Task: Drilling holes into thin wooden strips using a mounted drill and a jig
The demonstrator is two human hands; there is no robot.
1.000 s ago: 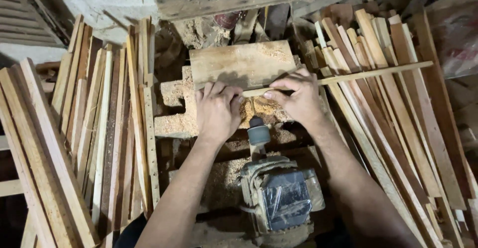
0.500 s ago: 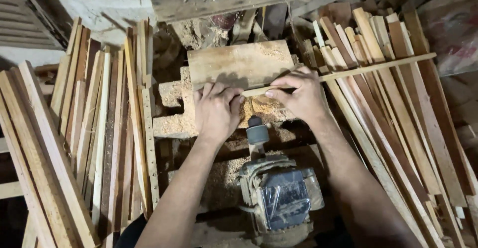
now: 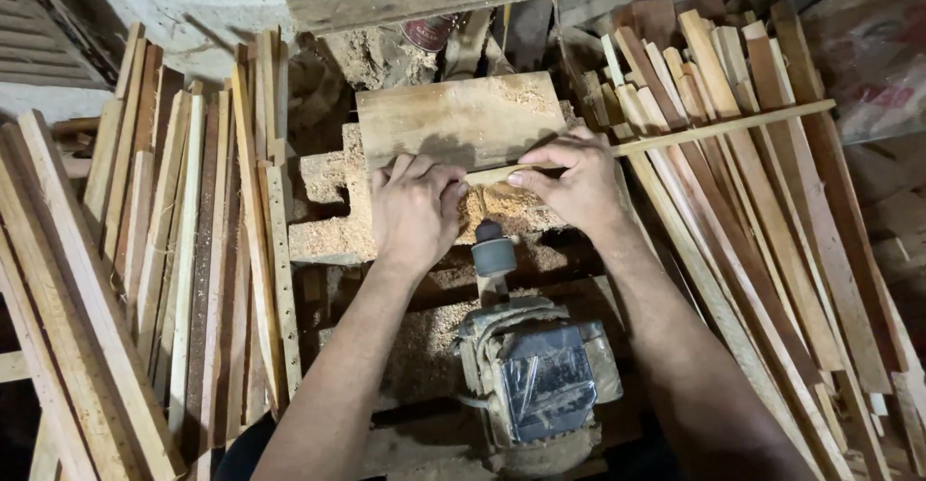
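2 hands share 1 long, thin, pale wooden strip [image 3: 666,139] — my left hand [image 3: 415,209] presses fingers-down on its near end over the sawdust-covered wooden work block [image 3: 333,235], while my right hand [image 3: 571,184] pinches it between thumb and fingertips just beside the small grey spindle head [image 3: 493,254] of the dusty, tape-wrapped electric motor [image 3: 540,380]. By my reckoning the pass is only partly done: most of the strip juts out to my right over the leaning stack of brownish slats [image 3: 772,249], unfed. Against the frame 1 second ago, the strip's far end sits higher and farther right, and both hands have barely shifted — grip unchanged. Another pile of pale slats [image 3: 174,249] leans at my left.
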